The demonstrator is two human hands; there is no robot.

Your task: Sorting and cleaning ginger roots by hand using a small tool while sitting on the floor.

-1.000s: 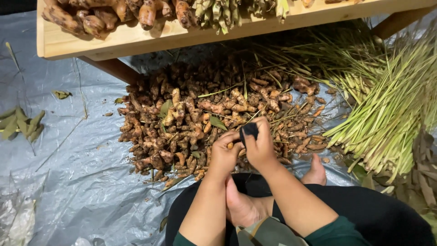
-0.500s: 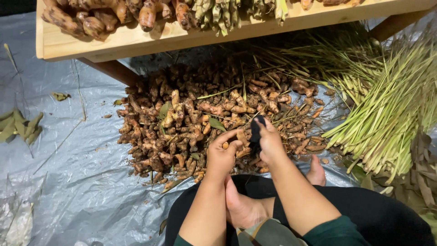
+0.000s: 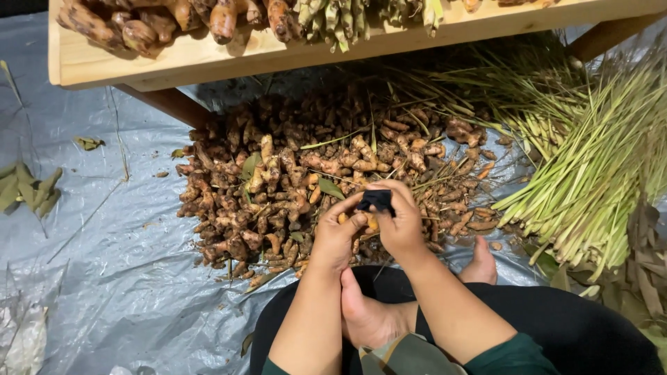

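The heap of roots (image 3: 313, 187) is earthy brown, mottled with dirt, with orange showing at some broken ends and a few green leaves lying among it. The small object (image 3: 376, 201) pinched between the left hand (image 3: 338, 236) and the right hand (image 3: 399, 222) is black. The sheet (image 3: 104, 278) underneath is pale silver-grey, crinkled with lighter sheen. The stalks (image 3: 590, 167) are light green fading to yellowish white at the cut ends. The wooden shelf (image 3: 208, 59) is pale blond, carrying brown-orange roots and green pods. The sleeves are dark green, the trousers (image 3: 577, 333) black.
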